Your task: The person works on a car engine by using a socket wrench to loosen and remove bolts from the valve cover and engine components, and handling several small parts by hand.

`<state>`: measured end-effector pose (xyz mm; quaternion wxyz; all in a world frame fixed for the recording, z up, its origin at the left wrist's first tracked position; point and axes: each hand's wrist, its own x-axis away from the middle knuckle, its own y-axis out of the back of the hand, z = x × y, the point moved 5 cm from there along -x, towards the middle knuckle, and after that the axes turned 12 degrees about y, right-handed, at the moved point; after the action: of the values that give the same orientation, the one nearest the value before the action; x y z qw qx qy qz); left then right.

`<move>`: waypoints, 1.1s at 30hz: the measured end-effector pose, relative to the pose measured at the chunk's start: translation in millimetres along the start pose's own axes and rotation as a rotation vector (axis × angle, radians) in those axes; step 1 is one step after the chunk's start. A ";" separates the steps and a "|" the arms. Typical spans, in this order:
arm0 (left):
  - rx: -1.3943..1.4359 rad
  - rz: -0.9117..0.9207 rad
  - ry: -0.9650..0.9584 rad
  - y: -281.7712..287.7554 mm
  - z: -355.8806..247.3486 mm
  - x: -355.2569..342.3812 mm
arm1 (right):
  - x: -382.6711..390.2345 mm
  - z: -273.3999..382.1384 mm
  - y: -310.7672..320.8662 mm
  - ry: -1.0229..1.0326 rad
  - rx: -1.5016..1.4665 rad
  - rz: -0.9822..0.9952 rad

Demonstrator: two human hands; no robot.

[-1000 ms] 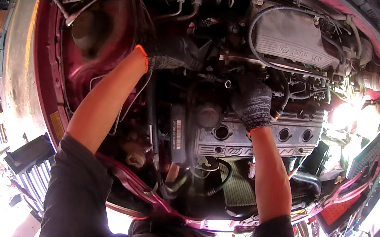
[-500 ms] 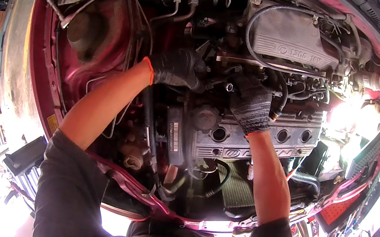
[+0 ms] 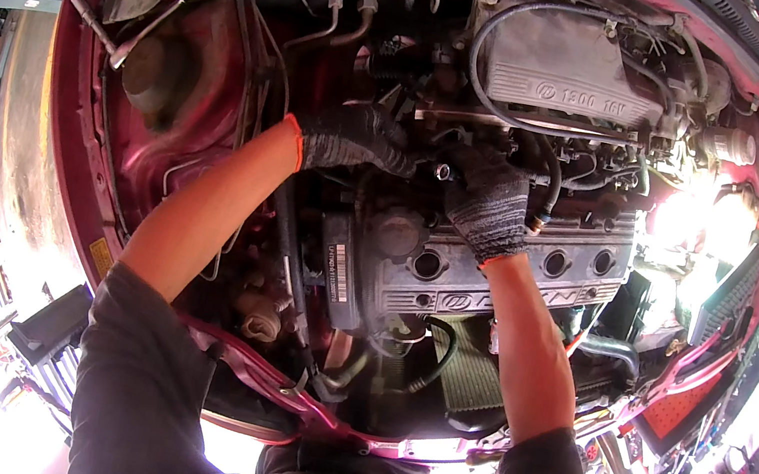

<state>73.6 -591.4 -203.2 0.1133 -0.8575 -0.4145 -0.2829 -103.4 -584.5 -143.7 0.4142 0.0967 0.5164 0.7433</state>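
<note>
I lean over an open engine bay. Both hands wear dark grey knit gloves; the left has an orange cuff. My left hand (image 3: 355,143) reaches in from the left, its fingers curled over dark parts between the grey intake manifold (image 3: 571,73) and the silver valve cover (image 3: 494,278). My right hand (image 3: 489,204) is fisted just right of it, back toward me. A small round metal-tipped part (image 3: 442,171) shows between the two hands, at my right thumb. What my left fingers grip is hidden.
A T-handle wrench (image 3: 137,27) lies on the red inner fender at upper left. A black oil cap (image 3: 395,235) sits below my hands. A bright work light (image 3: 698,217) glares at the right. Hoses and cables crowd the bay. A dark tool cart (image 3: 47,336) stands lower left.
My left hand has slid right and slightly down, closing up to my right hand. My right hand has stayed about where it was.
</note>
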 end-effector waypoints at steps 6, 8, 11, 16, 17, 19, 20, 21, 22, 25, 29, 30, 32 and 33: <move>-0.378 -0.034 -0.121 4.3 3.6 -13.5 | -1.2 2.7 2.9 -0.067 -0.023 0.037; -0.519 -0.081 -0.094 4.9 11.0 -19.3 | -0.3 0.8 1.1 -0.064 -0.022 0.046; -0.644 -0.157 0.111 -2.6 -33.9 4.2 | 2.3 -1.8 -1.1 -0.099 -0.039 0.056; -1.131 -0.487 0.171 -28.4 -72.0 22.3 | -5.8 3.3 1.9 -0.150 0.066 0.238; -1.165 -0.485 0.187 -30.6 -76.4 25.3 | -9.2 4.9 3.2 -0.192 0.081 0.331; -1.178 -0.572 0.159 -33.0 -67.3 21.7 | -9.5 6.9 3.5 -0.161 0.112 0.321; -1.187 -0.618 0.144 -33.3 -61.9 19.3 | -9.7 7.5 4.5 -0.144 0.127 0.312; -1.157 -0.630 0.126 -33.9 -57.2 17.2 | -10.0 7.4 8.0 -0.151 0.051 0.247; -1.126 -0.642 0.107 -33.3 -52.6 15.9 | -9.9 7.3 11.2 -0.156 -0.024 0.181; -1.028 -0.515 0.157 -22.0 -51.1 9.2 | -2.0 -3.1 23.4 -0.308 -0.387 -0.241; -1.012 -0.436 -0.002 -17.7 -49.5 19.9 | -1.4 -1.7 35.4 -0.254 -0.450 -0.331; -0.891 -0.396 -0.013 -12.7 -45.1 24.7 | -0.9 -1.4 34.5 -0.216 -0.386 -0.301; -0.646 -0.317 -0.027 -3.7 -39.8 33.9 | 2.9 -11.7 26.4 -0.304 -0.442 -0.279; -0.630 -0.303 -0.022 -3.7 -40.1 34.9 | 7.5 -17.6 18.3 -0.308 -0.436 -0.277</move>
<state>72.4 -583.8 -150.5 -0.2047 -0.7820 -0.4308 -0.4012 -127.6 -593.5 -138.1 0.5960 0.0457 0.2838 0.7498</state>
